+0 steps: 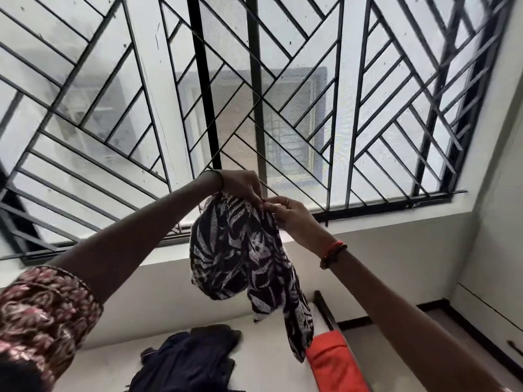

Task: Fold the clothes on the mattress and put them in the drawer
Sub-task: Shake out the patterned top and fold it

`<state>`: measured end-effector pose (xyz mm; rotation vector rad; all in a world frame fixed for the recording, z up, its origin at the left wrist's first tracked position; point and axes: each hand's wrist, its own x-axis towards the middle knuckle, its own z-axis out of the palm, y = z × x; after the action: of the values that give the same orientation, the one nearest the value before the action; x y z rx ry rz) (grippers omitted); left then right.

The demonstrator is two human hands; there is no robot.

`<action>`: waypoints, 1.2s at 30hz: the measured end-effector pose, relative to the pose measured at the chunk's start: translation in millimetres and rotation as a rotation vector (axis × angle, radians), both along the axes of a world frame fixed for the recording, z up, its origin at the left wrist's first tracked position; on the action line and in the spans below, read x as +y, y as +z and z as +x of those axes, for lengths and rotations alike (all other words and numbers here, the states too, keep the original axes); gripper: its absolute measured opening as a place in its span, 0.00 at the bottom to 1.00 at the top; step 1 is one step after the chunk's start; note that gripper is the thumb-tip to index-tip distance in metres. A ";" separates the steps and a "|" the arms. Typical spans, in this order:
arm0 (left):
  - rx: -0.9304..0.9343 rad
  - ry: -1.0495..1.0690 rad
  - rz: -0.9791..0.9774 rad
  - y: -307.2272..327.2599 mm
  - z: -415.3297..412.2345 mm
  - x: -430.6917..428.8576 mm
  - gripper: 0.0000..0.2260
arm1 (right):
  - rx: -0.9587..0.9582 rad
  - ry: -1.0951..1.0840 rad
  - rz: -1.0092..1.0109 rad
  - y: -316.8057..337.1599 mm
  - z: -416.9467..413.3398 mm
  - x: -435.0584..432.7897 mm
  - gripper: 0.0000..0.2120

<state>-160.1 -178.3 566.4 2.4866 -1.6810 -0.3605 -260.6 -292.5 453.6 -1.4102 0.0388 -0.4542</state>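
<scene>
While both arms are held high in front of the grilled window [283, 108], the left hand [240, 187] and the right hand [290, 217] meet at the top edge of a black-and-white leaf-print garment [237, 256]. Each hand grasps the fabric, with the fingertips of the two hands touching. The garment hangs bunched below the hands, clear of the mattress [266, 360], with one narrow end trailing down to the right. A heap of dark navy clothes [186, 360] lies on the mattress below the left forearm. An orange garment [331, 366] lies at the right edge of the mattress, just beside the trailing end. A red thread band [334, 251] circles the right wrist.
</scene>
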 end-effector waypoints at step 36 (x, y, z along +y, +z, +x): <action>-0.171 0.413 -0.839 75.1 47.4 43.1 0.11 | 0.358 -0.331 -0.538 -167.3 -10.0 29.3 0.55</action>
<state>-112.6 -135.3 641.6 2.1280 -0.9870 0.5093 -270.6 -263.2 286.2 -2.0168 0.4758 -0.4994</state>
